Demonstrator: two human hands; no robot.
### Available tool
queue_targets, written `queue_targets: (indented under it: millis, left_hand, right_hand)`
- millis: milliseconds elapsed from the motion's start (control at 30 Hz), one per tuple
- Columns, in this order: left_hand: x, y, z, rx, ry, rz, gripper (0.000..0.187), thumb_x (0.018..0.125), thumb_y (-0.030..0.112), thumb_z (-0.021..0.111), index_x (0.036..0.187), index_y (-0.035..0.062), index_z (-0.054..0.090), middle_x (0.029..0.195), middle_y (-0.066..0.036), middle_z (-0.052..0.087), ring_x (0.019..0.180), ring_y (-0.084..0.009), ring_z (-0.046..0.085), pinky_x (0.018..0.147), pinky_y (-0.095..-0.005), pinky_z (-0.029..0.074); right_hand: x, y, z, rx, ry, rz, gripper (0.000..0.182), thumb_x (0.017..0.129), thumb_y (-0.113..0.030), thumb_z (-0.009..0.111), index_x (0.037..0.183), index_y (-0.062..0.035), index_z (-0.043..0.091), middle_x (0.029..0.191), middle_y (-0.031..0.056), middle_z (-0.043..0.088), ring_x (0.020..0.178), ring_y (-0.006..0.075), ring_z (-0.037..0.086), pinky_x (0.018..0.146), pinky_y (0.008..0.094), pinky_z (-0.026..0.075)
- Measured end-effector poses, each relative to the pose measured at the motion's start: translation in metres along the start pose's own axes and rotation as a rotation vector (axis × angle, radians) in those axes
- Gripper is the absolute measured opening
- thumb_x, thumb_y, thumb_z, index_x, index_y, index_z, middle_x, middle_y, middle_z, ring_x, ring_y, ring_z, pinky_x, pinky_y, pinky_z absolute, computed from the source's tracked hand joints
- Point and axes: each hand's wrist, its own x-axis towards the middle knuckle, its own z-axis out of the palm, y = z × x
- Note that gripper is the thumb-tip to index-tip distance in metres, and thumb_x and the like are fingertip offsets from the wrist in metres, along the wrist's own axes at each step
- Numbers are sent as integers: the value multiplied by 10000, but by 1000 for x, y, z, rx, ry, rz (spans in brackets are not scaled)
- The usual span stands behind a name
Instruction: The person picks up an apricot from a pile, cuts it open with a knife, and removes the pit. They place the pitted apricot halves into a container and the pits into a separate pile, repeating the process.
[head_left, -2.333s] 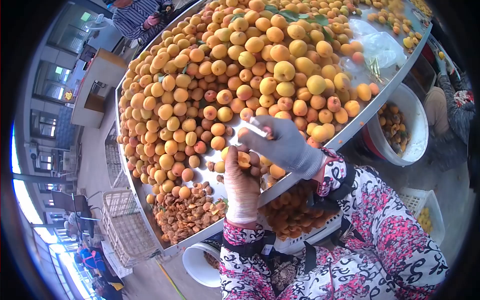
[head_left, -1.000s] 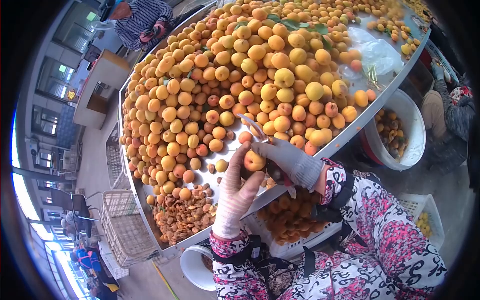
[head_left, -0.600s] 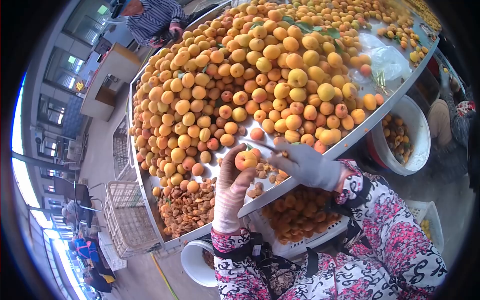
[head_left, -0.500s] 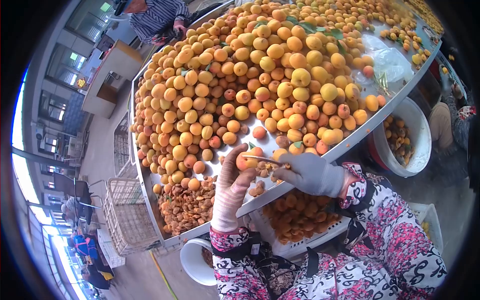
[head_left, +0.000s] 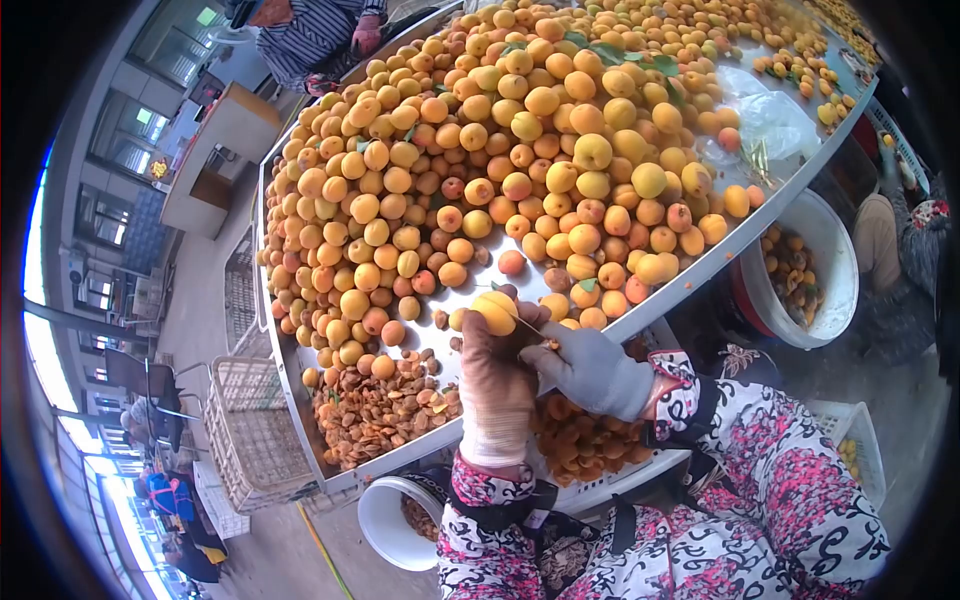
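Note:
My left hand (head_left: 494,385), in a light glove with a stained finger area, grips a yellow apricot (head_left: 495,312) near the table's front edge. My right hand (head_left: 597,368), in a grey glove, is closed on a thin knife (head_left: 529,330) whose blade meets the apricot's right side. Both hands are touching or nearly so, and fingers hide most of the knife. Beyond them spreads a large heap of apricots (head_left: 440,190) on a metal-topped table (head_left: 484,272). Left of my left hand lies a pile of brown apricot stones (head_left: 380,415).
Below the table edge stand a crate of apricot halves (head_left: 590,445) and a white bucket (head_left: 385,525). A larger bucket (head_left: 835,290) is at the right. Plastic crates (head_left: 255,430) stand on the left. Across the table is a person in a striped top (head_left: 310,45).
My left hand has moved right and closed in against my right hand. A yellow apricot now shows in its fingers where a reddish one showed before. The right hand has shifted slightly left and down.

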Motion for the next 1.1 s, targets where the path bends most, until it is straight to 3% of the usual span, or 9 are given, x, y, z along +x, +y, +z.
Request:
queue_targets:
  millis: [67,167,267,300,400,567,667,867,1100]
  left_hand:
    - [2,1,2,-163,-32,-56,467,876,410,554,1104,3,532,1049,-116,608,981,-265,566,876,-354,443]
    - [-2,21,10,598,48,106,452,874,284,559,1235,37,444,1051,-108,576,1023,-190,525,921,-324,404]
    - [-7,23,29,849,63,251,462,857,267,595,1224,29,448,1015,-108,582,957,-189,547,859,-312,437]
    - [-6,17,23,851,63,247,462,857,267,595,1224,29,448,1015,-108,582,957,-189,547,859,-312,437]
    - [-3,-8,17,-16,136,-3,413,870,396,571,1073,37,546,933,-128,621,915,-249,583,862,-354,458]
    - [3,5,18,374,183,190,397,881,371,569,1089,33,545,970,-106,614,893,-225,583,836,-338,461]
    - [-4,11,33,827,151,259,441,853,214,592,1222,33,431,997,-80,596,931,-161,561,839,-284,431]
    - [0,-9,19,217,235,76,475,849,448,588,1048,20,535,915,-111,616,849,-193,586,787,-296,475]
    - [1,7,28,600,213,230,404,881,339,582,1083,-8,532,905,-78,606,872,-160,582,813,-270,461]
  right_hand:
    - [4,5,0,30,-44,54,431,908,-407,471,1193,-87,510,735,212,618,735,380,615,631,435,488]
    - [7,-13,-22,-25,-131,105,445,914,-403,464,1228,-89,489,776,207,626,751,379,616,647,426,494]
    - [5,-4,-16,62,-88,12,428,921,-397,455,1207,-81,492,805,206,629,771,381,615,658,416,495]
    - [3,-4,-13,110,-66,-2,427,921,-392,456,1212,-81,488,796,208,629,773,381,615,659,414,494]
    - [4,8,2,-13,-2,15,415,918,-375,474,1198,-71,499,778,213,626,779,379,615,659,406,492]
    - [9,-4,-17,117,-42,79,414,915,-380,470,1181,-64,505,780,220,621,771,384,609,652,421,484]
    - [11,2,-20,42,-103,9,406,920,-384,452,1184,-80,505,850,230,618,809,389,602,671,431,482]
    - [3,2,2,26,32,21,362,908,-359,478,1072,-41,535,822,225,616,797,382,608,660,422,481]
    - [6,5,-5,-44,-17,6,447,916,-439,438,1198,-95,481,707,199,610,674,374,608,572,443,477]
